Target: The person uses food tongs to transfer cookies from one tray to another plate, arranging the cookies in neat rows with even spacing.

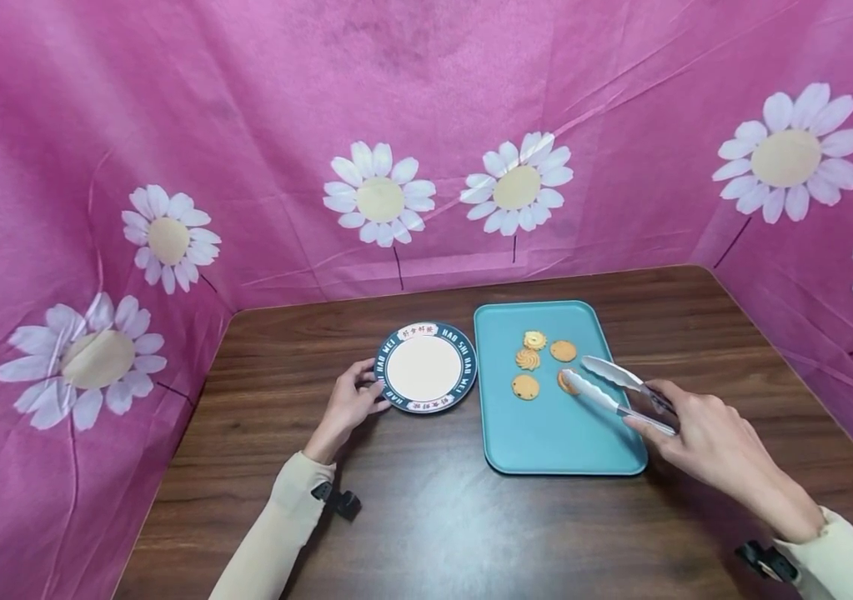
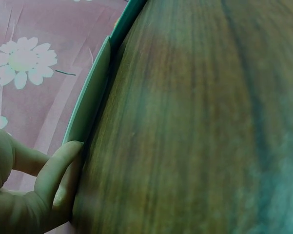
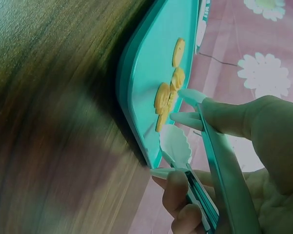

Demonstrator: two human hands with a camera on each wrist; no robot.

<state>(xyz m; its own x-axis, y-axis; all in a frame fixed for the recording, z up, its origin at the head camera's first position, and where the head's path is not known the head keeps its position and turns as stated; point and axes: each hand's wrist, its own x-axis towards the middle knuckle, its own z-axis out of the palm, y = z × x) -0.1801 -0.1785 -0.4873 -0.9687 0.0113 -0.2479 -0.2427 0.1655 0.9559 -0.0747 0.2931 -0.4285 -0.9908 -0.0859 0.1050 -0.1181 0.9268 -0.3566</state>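
Observation:
My left hand (image 1: 351, 400) pinches the left rim of a round plate (image 1: 424, 368), white with a dark blue lettered border. In the left wrist view, the thumb and fingers (image 2: 58, 170) meet at the plate's edge (image 2: 90, 92). My right hand (image 1: 719, 437) grips metal tongs (image 1: 621, 387) with pale scalloped tips, whose arms stand apart. Below them lies a turquoise tray (image 1: 561, 446) holding several cookies, among them a swirled cookie (image 1: 527, 359) and a round cookie (image 1: 525, 387). One tong tip partly covers another cookie (image 1: 564, 380); whether it touches is unclear.
The plate lies just left of the tray on a dark wooden table (image 1: 426, 517). Pink cloth (image 1: 268, 125) printed with white daisies hangs behind the table and along both sides. A small black device (image 1: 338, 500) is strapped at the left wrist.

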